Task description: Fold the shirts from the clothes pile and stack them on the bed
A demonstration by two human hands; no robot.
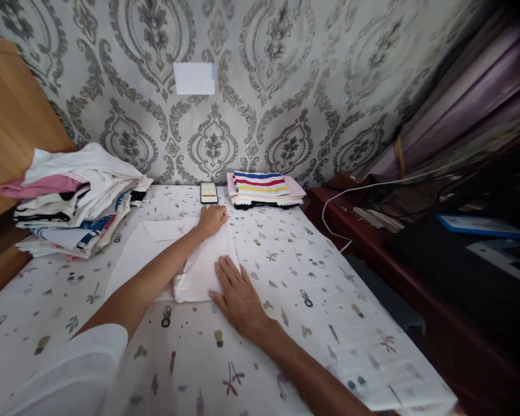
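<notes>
A white collared shirt [205, 263] lies spread on the patterned sheet, its right side folded inward and its collar near the far edge. My left hand [212, 221] is closed with curled fingers on the far right corner of the shirt. Flat on the folded right side rests my right hand [238, 294], fingers stretched out and the thumb apart. My left forearm crosses over the shirt and hides part of its middle.
At the left stands a tall pile of clothes [82, 196] beside a wooden board [21, 115]. A phone [208, 193] lies beyond my left hand. Right of it sits a small stack of folded clothes [262, 188] with a striped piece on top. A white cable [329, 202] hangs over the dark red furniture [355, 231].
</notes>
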